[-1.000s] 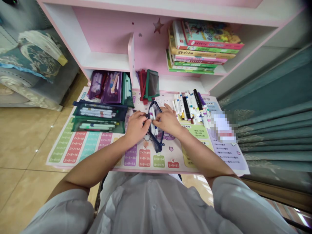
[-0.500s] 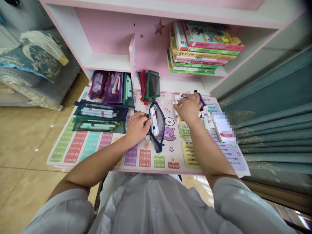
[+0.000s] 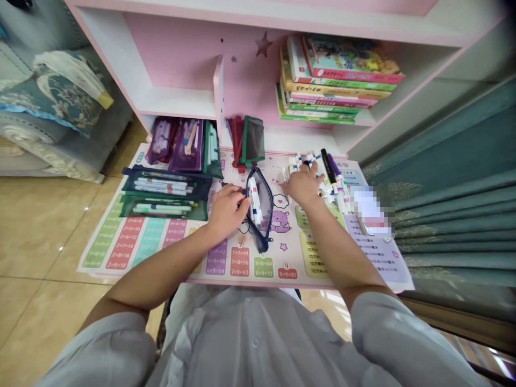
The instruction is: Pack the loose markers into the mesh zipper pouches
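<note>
Pinching rim of navy pouch [image 3: 265, 200] at its 9 o'clock with my left hand [image 3: 228, 210], firmness can't tell; my right hand [image 3: 304, 185] splayed wide, nothing visibly held. Printed desktop [image 3: 291, 259] under everything; two filled pouches [image 3: 165, 194] at navy pouch's 9, marker pile [image 3: 329, 171] at its 2, white markers [image 3: 254, 201] inside. Risk, judged: broad sweep rolls pile loose; slack left pinch folds pouch mouth.

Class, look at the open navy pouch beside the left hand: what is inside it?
White markers lie in the open navy pouch. The left hand covers part of its left edge, and anything beneath the top markers is hidden, so their count is unclear.
</note>
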Action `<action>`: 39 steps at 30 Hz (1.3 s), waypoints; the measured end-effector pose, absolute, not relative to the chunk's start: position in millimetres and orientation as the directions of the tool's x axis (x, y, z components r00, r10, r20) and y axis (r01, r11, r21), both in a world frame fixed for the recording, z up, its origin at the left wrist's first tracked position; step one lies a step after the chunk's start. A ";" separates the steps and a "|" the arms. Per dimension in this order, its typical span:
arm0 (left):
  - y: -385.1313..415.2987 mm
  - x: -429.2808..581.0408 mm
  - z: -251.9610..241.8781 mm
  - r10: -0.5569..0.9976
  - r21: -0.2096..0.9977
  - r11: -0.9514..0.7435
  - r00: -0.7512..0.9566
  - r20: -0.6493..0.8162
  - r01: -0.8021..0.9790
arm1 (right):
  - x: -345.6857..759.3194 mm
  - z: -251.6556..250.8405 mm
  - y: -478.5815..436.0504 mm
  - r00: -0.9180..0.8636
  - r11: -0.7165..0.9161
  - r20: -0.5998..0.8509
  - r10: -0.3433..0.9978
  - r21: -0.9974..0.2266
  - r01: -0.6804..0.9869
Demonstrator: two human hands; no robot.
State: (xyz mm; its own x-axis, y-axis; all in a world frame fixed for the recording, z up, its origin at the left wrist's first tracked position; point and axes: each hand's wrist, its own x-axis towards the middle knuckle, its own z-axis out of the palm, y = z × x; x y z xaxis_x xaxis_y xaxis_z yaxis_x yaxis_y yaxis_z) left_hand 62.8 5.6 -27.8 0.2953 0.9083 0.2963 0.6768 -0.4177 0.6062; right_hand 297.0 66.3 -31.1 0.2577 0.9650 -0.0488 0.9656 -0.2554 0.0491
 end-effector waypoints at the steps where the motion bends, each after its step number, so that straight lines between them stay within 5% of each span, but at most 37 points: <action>1: 5.5 62.7 -27.3 0.909 0.606 -0.416 0.295 0.294 0.678 | 296.6 -30.8 66.0 0.249 -0.247 -0.042 0.968 0.036 0.968; 8: 5.7 61.9 -27.5 0.908 0.608 -0.418 0.301 0.290 0.675 | 286.7 -4.1 52.7 0.198 -0.168 0.108 0.974 -0.243 0.955; 14: 6.7 63.3 -30.3 0.906 0.615 -0.421 0.284 0.313 0.666 | 263.5 15.2 26.8 0.003 0.089 0.202 0.979 -0.445 0.891; 31: 6.8 63.5 -29.7 0.908 0.603 -0.417 0.288 0.304 0.680 | 237.8 -2.1 19.5 -0.121 0.117 0.016 0.993 -0.413 0.903; 39: 5.8 62.5 -26.7 0.907 0.609 -0.421 0.292 0.304 0.672 | 268.2 1.1 36.1 0.019 0.078 0.210 0.978 -0.446 0.892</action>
